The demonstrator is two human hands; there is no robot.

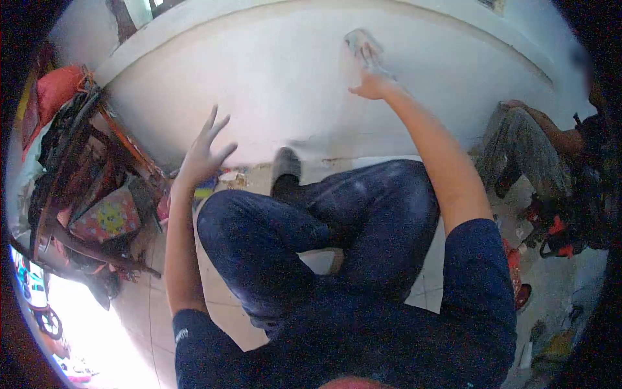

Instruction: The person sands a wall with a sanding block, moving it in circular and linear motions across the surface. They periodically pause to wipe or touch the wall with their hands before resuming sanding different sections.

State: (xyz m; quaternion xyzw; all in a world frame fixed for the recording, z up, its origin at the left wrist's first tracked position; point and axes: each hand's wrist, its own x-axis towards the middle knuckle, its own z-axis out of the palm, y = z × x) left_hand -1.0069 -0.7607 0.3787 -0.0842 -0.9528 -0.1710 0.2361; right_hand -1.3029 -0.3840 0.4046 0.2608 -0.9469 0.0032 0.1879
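Note:
My right hand (372, 74) is pressed toward the white wall (278, 71), its fingers on a greyish flat piece (363, 42) that looks like a cloth or pad; motion smears its outline. Dusty white marks show on that hand. My left hand (208, 152) is raised in front of the lower wall, fingers spread, holding nothing. Below both hands are my bent legs in dark trousers (259, 240), with pale dust on them. One dark shoe (286, 170) points at the foot of the wall.
At the left stand a cluttered rack (78, 155), a red bag (58, 97) and a flowered bag (109, 217). Another person in grey trousers (528, 149) sits at the right, near red and black items (551, 233). Tiled floor (220, 318) lies underneath.

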